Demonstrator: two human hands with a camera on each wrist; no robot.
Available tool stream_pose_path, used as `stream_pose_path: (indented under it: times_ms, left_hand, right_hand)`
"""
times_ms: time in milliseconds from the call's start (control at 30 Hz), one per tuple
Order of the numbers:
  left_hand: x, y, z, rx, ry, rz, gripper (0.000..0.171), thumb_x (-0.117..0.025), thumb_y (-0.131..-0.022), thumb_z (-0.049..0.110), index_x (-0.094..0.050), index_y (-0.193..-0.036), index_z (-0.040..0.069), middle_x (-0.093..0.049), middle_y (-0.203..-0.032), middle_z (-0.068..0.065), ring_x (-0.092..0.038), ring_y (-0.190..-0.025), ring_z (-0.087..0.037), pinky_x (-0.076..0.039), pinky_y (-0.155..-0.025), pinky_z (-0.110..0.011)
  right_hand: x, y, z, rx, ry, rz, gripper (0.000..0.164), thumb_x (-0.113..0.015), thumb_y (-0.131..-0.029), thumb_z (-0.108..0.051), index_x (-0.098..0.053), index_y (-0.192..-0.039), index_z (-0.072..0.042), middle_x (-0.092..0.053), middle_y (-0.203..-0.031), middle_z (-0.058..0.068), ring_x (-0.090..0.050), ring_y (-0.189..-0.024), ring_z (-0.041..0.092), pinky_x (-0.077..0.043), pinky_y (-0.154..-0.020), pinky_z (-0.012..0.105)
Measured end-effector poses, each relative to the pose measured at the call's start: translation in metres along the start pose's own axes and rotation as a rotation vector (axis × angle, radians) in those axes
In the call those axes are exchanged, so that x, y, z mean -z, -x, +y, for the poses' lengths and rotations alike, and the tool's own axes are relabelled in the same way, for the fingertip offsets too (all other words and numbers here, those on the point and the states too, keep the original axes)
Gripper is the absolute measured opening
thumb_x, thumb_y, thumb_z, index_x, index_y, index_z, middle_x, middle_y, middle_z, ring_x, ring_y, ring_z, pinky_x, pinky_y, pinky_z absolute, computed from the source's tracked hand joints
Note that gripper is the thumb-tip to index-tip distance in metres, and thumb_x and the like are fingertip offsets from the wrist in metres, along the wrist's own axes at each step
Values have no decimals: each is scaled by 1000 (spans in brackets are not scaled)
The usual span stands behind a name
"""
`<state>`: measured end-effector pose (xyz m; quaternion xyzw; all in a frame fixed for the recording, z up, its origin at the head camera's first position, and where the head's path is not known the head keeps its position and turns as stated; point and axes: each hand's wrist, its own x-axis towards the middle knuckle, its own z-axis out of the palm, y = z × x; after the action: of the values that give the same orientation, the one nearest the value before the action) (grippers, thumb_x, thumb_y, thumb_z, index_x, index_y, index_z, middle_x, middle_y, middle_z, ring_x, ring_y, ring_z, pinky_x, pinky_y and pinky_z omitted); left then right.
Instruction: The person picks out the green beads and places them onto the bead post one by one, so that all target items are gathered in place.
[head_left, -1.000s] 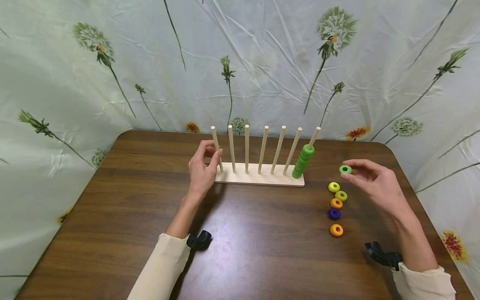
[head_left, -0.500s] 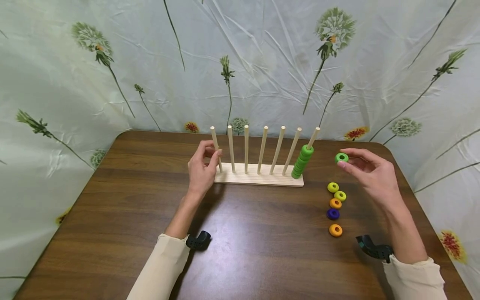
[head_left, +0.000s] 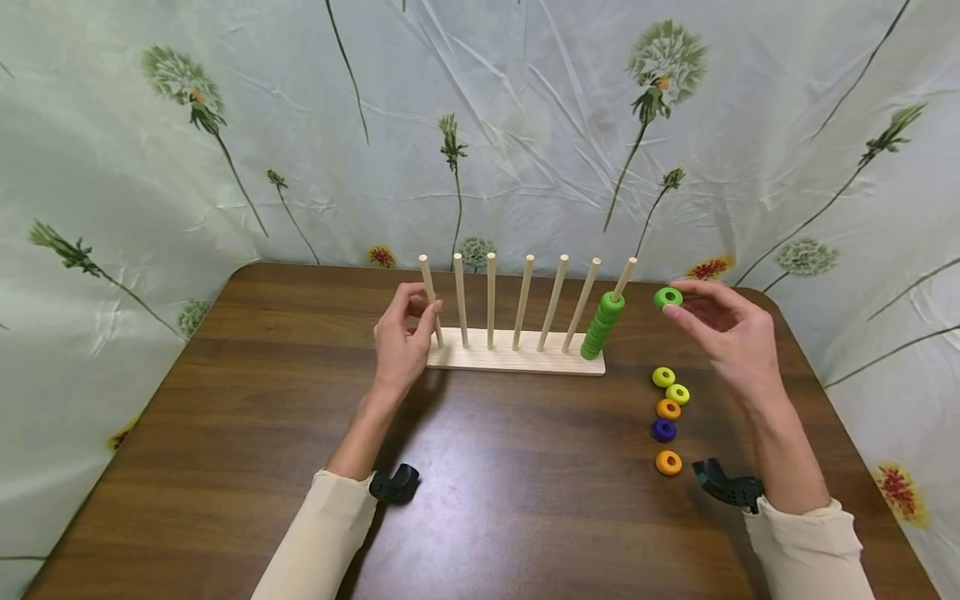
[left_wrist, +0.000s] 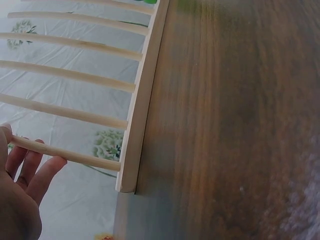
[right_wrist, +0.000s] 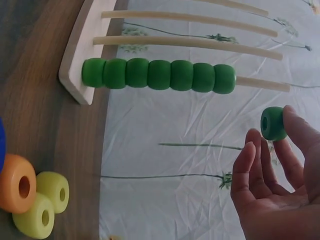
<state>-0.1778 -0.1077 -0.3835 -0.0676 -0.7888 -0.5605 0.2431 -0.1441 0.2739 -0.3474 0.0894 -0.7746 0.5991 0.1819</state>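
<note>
A pale wooden peg rack (head_left: 517, 360) with several upright pegs stands at the back of the table. Its rightmost peg carries a stack of green beads (head_left: 602, 327), and the peg's bare tip (right_wrist: 265, 84) sticks out above them. My left hand (head_left: 403, 342) pinches the leftmost peg (left_wrist: 75, 156) between thumb and fingers. To the right of the stack, my right hand (head_left: 731, 333) holds one green bead (right_wrist: 273, 123) between thumb and fingertips. That bead is in the air, apart from the peg, at about the height of the stack's top.
Loose beads lie in a rough column right of the rack: two yellow beads (head_left: 663, 377), an orange bead (head_left: 668, 409), a dark blue bead (head_left: 663, 430) and another orange bead (head_left: 668, 463). A flower-printed cloth (head_left: 360, 133) hangs behind the brown table (head_left: 247, 400).
My right hand has risen and moved left with the green bead, bringing it closer to the rightmost peg. The left hand keeps its grip on the leftmost peg.
</note>
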Motion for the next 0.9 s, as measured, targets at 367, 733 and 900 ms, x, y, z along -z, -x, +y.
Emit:
stream_pose_path:
  times_ms: [367, 733, 900]
  left_hand:
    - [0, 0, -1, 0, -7, 4, 15, -71, -97, 3, -65, -110, -2, -69, -84, -24, -60, -76, -6, -54, -60, -22]
    - [0, 1, -2, -17, -8, 5, 15, -71, -96, 3, -65, -109, -2, -69, -84, -24, -59, -76, -6, -53, -59, -21]
    - [0, 1, -2, -12, 0, 6, 15, -71, -96, 3, -65, -109, -2, -69, -84, -24, -60, -76, -8, -52, -58, -17]
  right_hand:
    - [-7, -8, -12, 38, 74, 30, 34, -75, -93, -1, -71, -127, 1, -75, -104, -11, -71, -88, 1, -58, -76, 10]
    - [-14, -14, -21, 98, -50, 47, 32, -75, -92, 3, -72, -124, 2, -76, -100, -7, -70, -83, 4, -57, -72, 13]
    - [-18, -17, -24, 95, -36, 48, 34, -75, -92, 2, -72, -125, 0, -76, -101, -7, -71, -84, 4, -57, -74, 13]
